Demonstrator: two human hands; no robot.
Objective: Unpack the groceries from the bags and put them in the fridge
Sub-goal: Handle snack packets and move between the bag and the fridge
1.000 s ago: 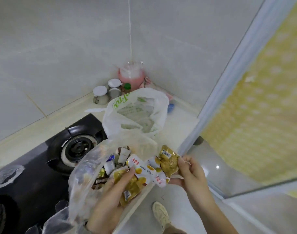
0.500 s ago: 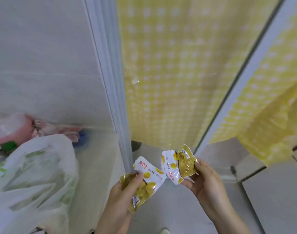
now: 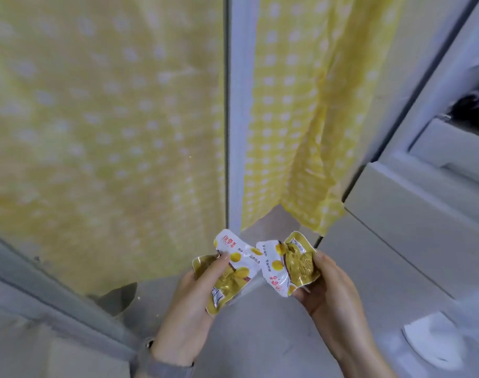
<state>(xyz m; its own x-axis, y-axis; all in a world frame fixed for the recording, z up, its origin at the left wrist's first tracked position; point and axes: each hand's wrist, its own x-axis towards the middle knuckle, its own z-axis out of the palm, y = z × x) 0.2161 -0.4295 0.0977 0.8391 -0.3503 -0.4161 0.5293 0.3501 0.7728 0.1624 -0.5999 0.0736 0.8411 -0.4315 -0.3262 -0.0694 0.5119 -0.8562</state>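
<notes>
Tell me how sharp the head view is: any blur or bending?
Head view: snack packets and both hands, left and right, fairly sharp; yellow curtain soft, smeared; door frame lines lean from wide-angle distortion; lighting even, without harsh glare.

Home; yellow dotted curtain (image 3: 104, 118)
</notes>
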